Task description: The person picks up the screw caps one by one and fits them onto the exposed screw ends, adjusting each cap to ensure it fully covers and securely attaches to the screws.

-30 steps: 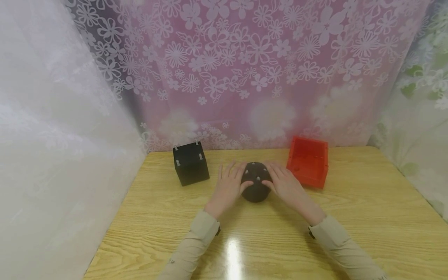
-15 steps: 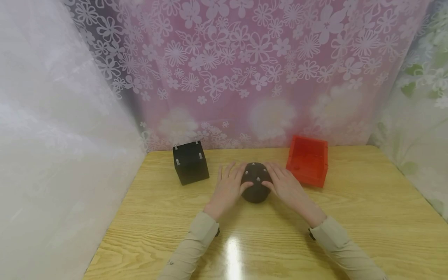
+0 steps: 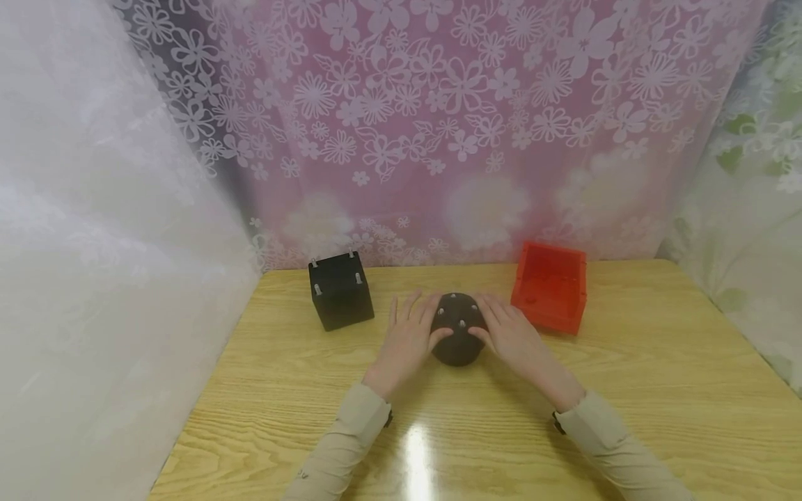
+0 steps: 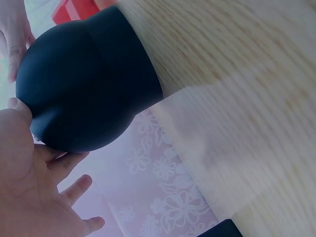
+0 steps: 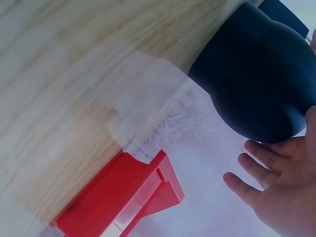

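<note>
Pink curtain with white flowers fills the upper middle of the head frame; wood-grain table takes up the lower half. Right of centre, the red open-fronted box, just beyond the right hand's fingers. Left of centre, the black cube, well apart from both hands.

Lower centre: the black domed body, bulbous above, with a straighter collar toward the wood. It appears to sit on the table, though the wrist views are too dim and hazy to confirm the collar lies flat all round.

Left hand grasps its left side, right hand its right; thumbs rest on the near face, fingers reach along the flanks.

Four small pegs dot the top, between the hands.

Judgement on handling: the smooth curve offers little to catch, so the hold would do best with equal pressure from both sides, below the widest part. Thumbs should be clear of the pegs, and the right knuckles clear of the box.
</note>
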Motion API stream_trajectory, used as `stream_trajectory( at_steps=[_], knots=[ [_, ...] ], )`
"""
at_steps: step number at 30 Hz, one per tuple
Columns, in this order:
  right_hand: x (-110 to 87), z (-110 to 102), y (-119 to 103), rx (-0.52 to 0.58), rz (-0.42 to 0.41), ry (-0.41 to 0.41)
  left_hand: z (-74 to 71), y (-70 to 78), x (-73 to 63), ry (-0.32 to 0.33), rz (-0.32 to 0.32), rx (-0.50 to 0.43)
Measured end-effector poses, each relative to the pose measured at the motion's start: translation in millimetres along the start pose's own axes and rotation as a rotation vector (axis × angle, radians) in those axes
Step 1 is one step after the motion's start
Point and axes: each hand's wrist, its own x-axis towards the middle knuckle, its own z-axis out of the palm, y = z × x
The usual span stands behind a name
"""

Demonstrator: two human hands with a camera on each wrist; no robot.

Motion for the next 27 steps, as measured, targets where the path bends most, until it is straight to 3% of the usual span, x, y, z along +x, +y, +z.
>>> stream_trajectory(
  at_steps=[5, 15, 27],
  knots=[
    [-2.3, -0.8, -1.5, -0.003, 0.006, -0.008, 0.4, 0.3, -2.5, -0.002, -0.002, -0.009],
    [-5.1, -0.1, -4.9, -0.023, -0.034, 0.059, 0.4, 1.3, -6.4, 0.021, 0.009, -0.021],
    [-10.0, -3.4, -8.3, -0.007, -0.024, 0.035, 1.7, 2.1, -10.1, 0.035, 0.019, -0.014]
  ],
)
